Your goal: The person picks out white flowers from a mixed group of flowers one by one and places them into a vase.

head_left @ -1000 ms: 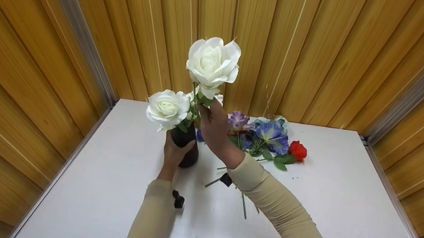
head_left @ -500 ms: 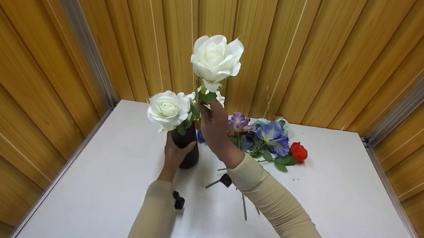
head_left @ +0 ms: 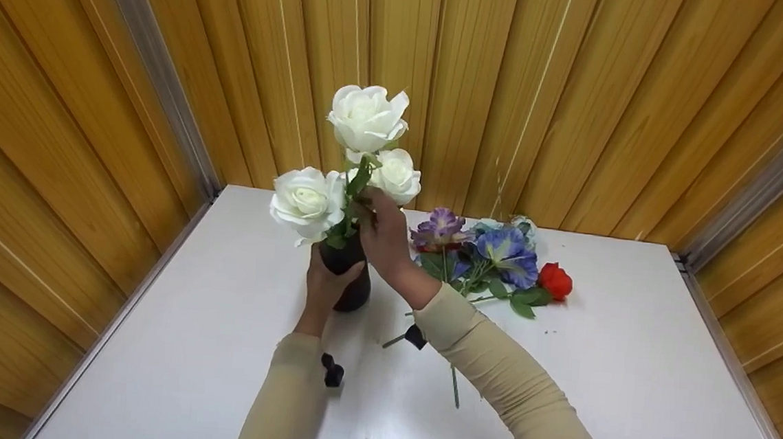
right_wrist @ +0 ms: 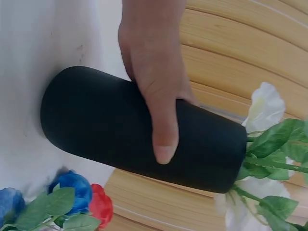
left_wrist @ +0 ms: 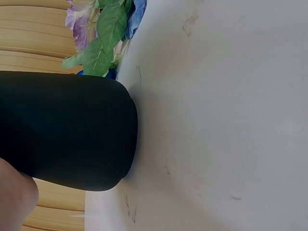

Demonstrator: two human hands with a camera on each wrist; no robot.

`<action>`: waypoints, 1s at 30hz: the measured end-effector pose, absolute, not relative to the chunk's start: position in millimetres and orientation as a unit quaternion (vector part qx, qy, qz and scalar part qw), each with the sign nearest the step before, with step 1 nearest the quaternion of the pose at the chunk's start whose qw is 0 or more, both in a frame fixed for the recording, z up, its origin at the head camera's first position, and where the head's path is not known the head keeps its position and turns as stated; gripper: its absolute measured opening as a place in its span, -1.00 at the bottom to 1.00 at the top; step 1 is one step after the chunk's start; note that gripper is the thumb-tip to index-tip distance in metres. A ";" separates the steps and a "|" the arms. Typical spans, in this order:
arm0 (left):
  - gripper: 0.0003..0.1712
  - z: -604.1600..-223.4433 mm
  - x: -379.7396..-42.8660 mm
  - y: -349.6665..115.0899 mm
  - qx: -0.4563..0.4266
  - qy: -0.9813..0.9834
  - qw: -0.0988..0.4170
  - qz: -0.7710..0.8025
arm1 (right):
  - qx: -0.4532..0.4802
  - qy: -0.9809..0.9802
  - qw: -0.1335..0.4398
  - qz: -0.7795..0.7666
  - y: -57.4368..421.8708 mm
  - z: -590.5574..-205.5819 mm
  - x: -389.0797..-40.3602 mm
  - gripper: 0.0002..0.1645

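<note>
My left hand (head_left: 328,280) grips a black vase (head_left: 355,293) that stands on the white table. In the right wrist view the left thumb lies across the vase (right_wrist: 115,120). Above the vase's mouth, my right hand (head_left: 388,236) pinches the stem of a tall white rose (head_left: 367,118). A second white rose (head_left: 306,203) leans out on the left, and another white rose (head_left: 396,175) shows behind the right hand. Green leaves and stems enter the vase's mouth in the right wrist view. The right hand itself is out of sight there, and its fingertips are partly hidden in the head view.
Right of the vase lies a pile of artificial flowers: a purple flower (head_left: 440,230), a blue flower (head_left: 507,254) and a red rose (head_left: 555,281). Their stems (head_left: 455,387) point toward the table's front. Wood-panelled walls (head_left: 470,80) enclose the white table (head_left: 217,345).
The tall white rose has come down and left, with my right hand lowering slightly. The white rose behind it is now more exposed. My left hand keeps its grip on the vase.
</note>
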State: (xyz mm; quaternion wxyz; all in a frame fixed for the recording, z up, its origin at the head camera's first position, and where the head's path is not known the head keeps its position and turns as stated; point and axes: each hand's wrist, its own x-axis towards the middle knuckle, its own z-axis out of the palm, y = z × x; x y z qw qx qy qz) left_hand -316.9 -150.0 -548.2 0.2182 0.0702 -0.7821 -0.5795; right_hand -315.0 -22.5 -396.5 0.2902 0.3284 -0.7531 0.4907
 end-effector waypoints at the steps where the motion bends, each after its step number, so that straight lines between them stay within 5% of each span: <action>1: 0.13 -547.9 -317.2 -149.9 0.069 -0.781 0.220 -0.580 | 0.328 -0.756 0.285 0.490 -22.7 -396.7 -316.7 -0.86; 12: 0.16 -544.4 -315.5 -151.3 0.085 -0.780 0.192 -0.589 | 0.292 -0.783 0.189 0.515 -24.2 -408.6 -328.9 -0.78; 30: 0.11 -545.1 -314.5 -151.1 0.082 -0.770 0.189 -0.604 | 0.285 -0.808 0.172 0.486 -23.4 -431.5 -328.9 -0.85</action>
